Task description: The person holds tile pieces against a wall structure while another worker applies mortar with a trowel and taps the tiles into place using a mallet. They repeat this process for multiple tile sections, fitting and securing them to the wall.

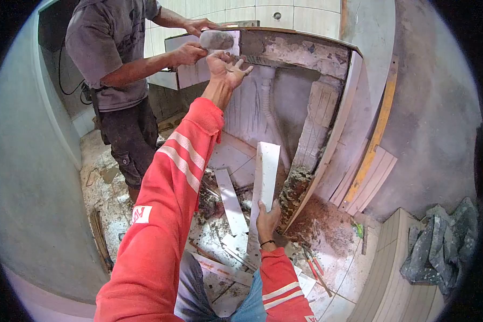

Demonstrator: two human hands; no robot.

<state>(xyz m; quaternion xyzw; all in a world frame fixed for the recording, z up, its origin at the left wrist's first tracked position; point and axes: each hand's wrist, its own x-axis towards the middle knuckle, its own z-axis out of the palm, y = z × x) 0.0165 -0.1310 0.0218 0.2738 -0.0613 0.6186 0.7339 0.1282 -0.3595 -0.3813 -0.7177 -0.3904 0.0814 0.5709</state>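
My left hand [228,70] reaches up to the counter's front edge, palm turned upward and fingers apart, with nothing in it. Just above it is the grey rounded head of a mallet [216,39], which a co-worker's hand [189,54] grips. A white tile piece [236,43] sits on the counter front behind the mallet. Lower down, my right hand [268,219] is closed around a long white tile strip [266,172], held upright between my body and the counter.
The counter [306,53] has an exposed rough front. A co-worker [118,75] stands at left. Tile strips [232,201], rubble and red-handled pliers [316,268] lie on the floor. A yellow level [378,139] leans on the right wall, near stacked planks [386,263] and a dark sheet [437,247].
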